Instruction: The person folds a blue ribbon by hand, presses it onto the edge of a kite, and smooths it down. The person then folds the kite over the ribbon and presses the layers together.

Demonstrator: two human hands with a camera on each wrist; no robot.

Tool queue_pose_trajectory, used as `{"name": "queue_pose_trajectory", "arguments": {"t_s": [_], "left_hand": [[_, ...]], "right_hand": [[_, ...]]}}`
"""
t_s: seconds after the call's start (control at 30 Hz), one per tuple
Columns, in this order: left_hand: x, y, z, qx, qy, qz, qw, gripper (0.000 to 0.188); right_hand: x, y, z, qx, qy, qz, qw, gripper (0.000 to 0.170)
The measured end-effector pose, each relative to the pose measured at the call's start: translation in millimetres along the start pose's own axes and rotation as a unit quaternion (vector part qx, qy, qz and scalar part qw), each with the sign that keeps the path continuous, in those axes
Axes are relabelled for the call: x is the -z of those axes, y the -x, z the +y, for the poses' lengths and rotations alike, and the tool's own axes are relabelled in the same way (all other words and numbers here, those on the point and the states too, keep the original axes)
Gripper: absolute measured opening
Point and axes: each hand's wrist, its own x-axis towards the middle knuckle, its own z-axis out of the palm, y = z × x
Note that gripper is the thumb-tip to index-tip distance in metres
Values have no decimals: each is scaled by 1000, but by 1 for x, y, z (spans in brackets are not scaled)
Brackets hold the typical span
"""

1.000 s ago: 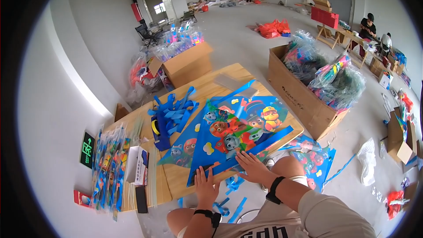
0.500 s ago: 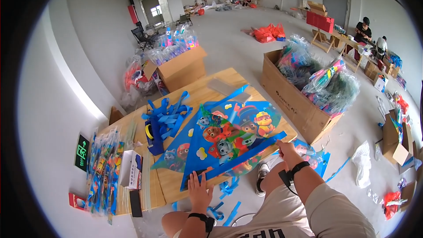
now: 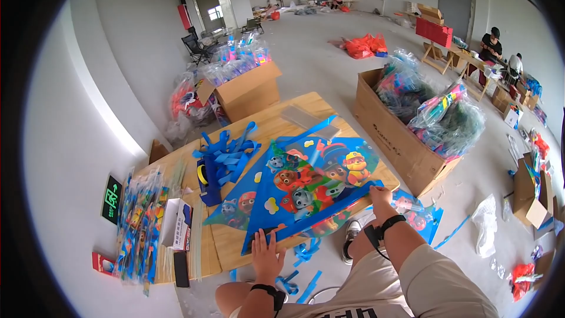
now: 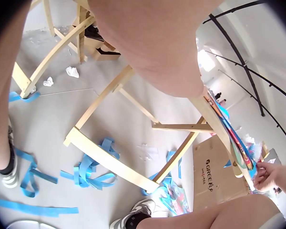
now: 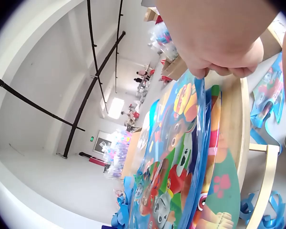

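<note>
A blue triangular sheet printed with cartoon dogs (image 3: 306,182) lies over similar printed sheets on the wooden table (image 3: 235,247). Along its front edge runs a plain blue strip (image 3: 321,215). My left hand (image 3: 268,257) rests with extended fingers on the strip's left end, at the sheet's near corner. At the opposite end, my right hand (image 3: 381,196) pinches the strip between thumb and curled fingers, close to the table's right edge. The right wrist view has this hand (image 5: 224,57) bent over the sheet's blue edge (image 5: 199,143).
Blue ribbon pieces (image 3: 232,153) and a blue tape dispenser (image 3: 210,185) are on the table's left. Beyond them lie packed bundles (image 3: 141,224) and a white box (image 3: 175,224). A large carton (image 3: 388,135) stands past the right edge. Ribbon scraps (image 4: 93,167) litter the floor.
My right hand has gone from lying flat on the middle of the strip to its right end, where it now pinches it. The left hand stays at the near left corner.
</note>
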Motion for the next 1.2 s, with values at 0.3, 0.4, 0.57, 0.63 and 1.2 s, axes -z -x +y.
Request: {"name": "queue_pose_trajectory", "arguments": {"t_s": [0.3,0.4,0.57,0.63,1.2], "left_hand": [[5,2,2,8,13,13,1000,67],[4,1,2,8,11,16,1000,66],[2,2,-1,13,20,7,1000,66],[3,2,0,10,28,15,999,66],[4,3,-1,10,35,26,999,66]], "right_hand": [[-1,105,-62,544,224,-89,804,10],[-20,143,-51,613,250,-152,734,9],[-48,183,-18,588,278,-193,735,9],[-54,191,-9,556,296,-176,757,10],[-22,205,7,652,373,-237,616,49]]}}
